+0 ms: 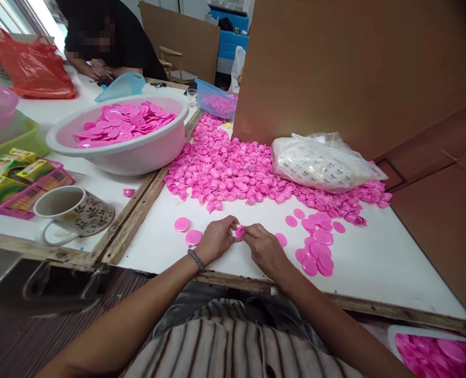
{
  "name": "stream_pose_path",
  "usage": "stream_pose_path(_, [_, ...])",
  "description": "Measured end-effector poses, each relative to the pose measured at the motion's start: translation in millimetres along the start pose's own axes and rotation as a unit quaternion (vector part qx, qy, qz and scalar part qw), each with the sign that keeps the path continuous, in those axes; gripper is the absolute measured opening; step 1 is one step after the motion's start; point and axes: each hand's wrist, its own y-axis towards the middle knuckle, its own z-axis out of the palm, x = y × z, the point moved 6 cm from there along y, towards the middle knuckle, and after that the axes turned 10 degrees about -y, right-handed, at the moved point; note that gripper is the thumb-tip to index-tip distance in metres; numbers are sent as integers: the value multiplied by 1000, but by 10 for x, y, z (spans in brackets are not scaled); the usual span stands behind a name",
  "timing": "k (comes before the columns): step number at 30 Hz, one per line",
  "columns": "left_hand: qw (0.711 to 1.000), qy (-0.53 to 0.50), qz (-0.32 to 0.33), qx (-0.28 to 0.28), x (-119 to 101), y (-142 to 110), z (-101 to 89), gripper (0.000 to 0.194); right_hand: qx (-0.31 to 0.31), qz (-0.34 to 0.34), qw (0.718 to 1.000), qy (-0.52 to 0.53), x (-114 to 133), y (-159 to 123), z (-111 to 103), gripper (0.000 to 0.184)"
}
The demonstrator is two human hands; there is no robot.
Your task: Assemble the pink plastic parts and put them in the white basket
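Near the table's front edge, my left hand (216,239) and my right hand (266,251) meet with fingers pinched on one small pink toy cup (240,232). Fingers cover part of the cup. Two round pink toy saucers lie to the left of my left hand, the nearer one (194,238) close to its wrist. Another saucer (281,240) is partly behind my right hand. Further right, several pink saucers (315,244) lie loose and overlapping. Beyond both hands spreads a large heap of pink toy cups (225,170).
A clear plastic bag (323,163) of printed white packets rests on the heap before a tall cardboard sheet (355,68). Leftward stand a white basin (118,157) of pink saucers, a patterned mug (93,210) and a pink basket (48,186). Across the table, a person (118,42) leans over.
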Motion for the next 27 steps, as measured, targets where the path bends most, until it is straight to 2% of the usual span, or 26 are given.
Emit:
stream_pose_path(4, [1000, 12, 6, 3, 12, 13, 9, 28, 30, -35, 998, -41, 66, 15, -12, 28])
stream_pose_path(8, [1000, 22, 6, 0, 11, 10, 11, 28, 21, -39, 999, -12, -17, 81, 16, 28])
stream_pose_path(13, [1000, 8, 6, -5, 18, -3, 22, 27, -61, 42, 993, 92, -207, 37, 28, 28])
stream_pose_path(17, [1000, 0, 4, -8, 24, -3, 27, 27, -69, 71, 989, 113, -197, 4, 40, 28])
stream_pose_path(20, [1000, -1, 3, -8, 7, -4, 29, 26, -102, 102, 979, 146, -241, 8, -5, 23])
stream_pose_path(22, [1000, 5, 4, -6, -8, -4, 32, 27, -119, 116, 977, 134, -295, 13, -39, 21])
stream_pose_path(27, [999, 31, 6, -4, -16, 15, 45, 33, -106, 117, 986, 61, -425, 19, -66, 20])
